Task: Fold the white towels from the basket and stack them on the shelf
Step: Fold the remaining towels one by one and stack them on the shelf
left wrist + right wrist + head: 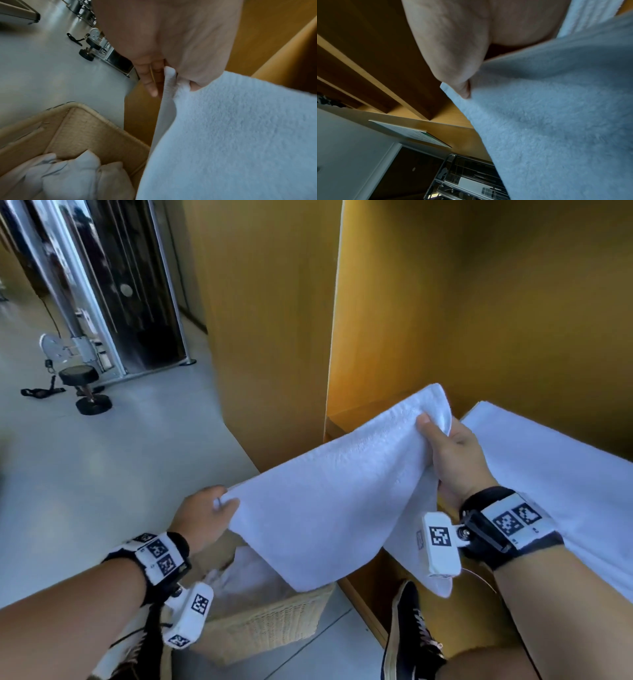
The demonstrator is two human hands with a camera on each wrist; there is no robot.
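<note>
A white towel [329,494] hangs stretched in the air between both hands, above the wicker basket [274,625]. My left hand [205,515] pinches its near left corner; the left wrist view shows the towel [231,135] edge between thumb and fingers [150,83]. My right hand [452,453] grips the far right end, thumb on top, and the towel [556,115] fills the right wrist view under the thumb [453,65]. More white towels [65,178] lie crumpled in the basket [89,124]. A flat white towel [555,470] lies on the yellow shelf at right.
The yellow wooden shelf unit [445,320] stands ahead with an upright panel [270,337] left of its opening. A dumbbell [87,392] and a metal gym machine [113,285] stand on the grey floor at left. My dark shoes [407,638] are beside the basket.
</note>
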